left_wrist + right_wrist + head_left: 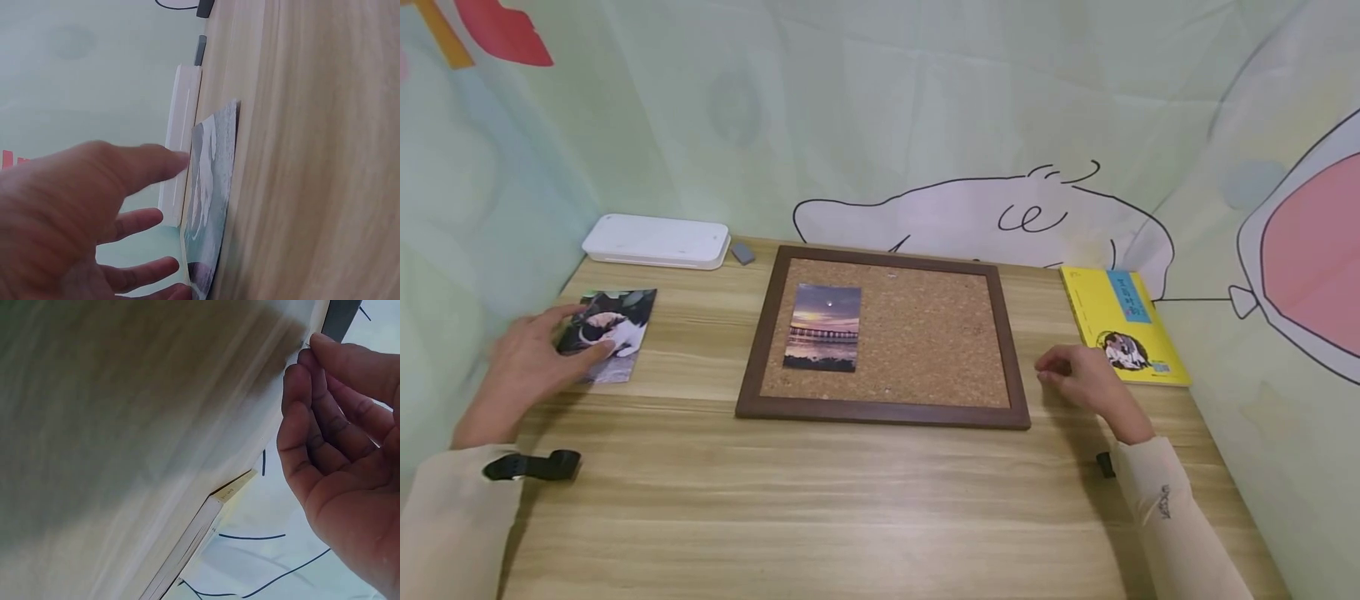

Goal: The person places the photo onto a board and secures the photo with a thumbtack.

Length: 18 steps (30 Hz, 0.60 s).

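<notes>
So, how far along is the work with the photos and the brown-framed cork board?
Looks done: the rectangular sunset photo lies on the cork board, a small shiny pin near its top. In hand: the left hand is at the rectangular cat photo; the right hand seems to pinch a tiny pin-like item. Apparently left: fixing the cat photo, which is off the board, where bare cork shows.

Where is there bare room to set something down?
The broadest free patch is the near tabletop, bordered by the corkboard, left sleeve and right sleeve. A narrower strip lies between the cat photo and the corkboard. It's crowded back left, by the white case and grey block, and at right, where the right hand sits beside the yellow book.
</notes>
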Tool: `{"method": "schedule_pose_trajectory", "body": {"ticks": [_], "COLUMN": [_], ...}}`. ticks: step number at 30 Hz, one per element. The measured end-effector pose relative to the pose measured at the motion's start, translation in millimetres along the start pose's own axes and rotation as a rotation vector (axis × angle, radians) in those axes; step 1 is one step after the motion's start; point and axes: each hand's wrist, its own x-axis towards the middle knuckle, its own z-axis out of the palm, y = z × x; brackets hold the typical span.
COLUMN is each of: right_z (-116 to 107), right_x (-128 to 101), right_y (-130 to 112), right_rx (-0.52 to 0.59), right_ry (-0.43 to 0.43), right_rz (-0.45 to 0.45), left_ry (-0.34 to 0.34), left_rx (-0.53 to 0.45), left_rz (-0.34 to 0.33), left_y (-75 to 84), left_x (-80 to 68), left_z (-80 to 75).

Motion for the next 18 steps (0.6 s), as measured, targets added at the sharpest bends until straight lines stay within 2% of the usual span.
{"method": "schedule_pose_trajectory", "body": {"ticks": [8, 15, 18], "right_z": [-0.7, 0.9, 0.7], "right_x": [0.0, 2.3, 3.7], "right_y": [-0.3, 1.1, 0.8], "right_rx": [0.013, 0.014, 0.013], "right_ry": [0.028, 0.037, 0.039], "right_rz": [-0.002, -0.010, 0.003], "left_ry": [-0.017, 0.045, 0.089], "left_rx": [-0.011, -0.015, -0.061], "left_rz": [-0.040, -0.025, -0.001], "left_y": [4.1, 5.7, 4.8], "left_x": [-1.8, 0.9, 2.6], "left_z": [0.3, -1.4, -2.3]}}
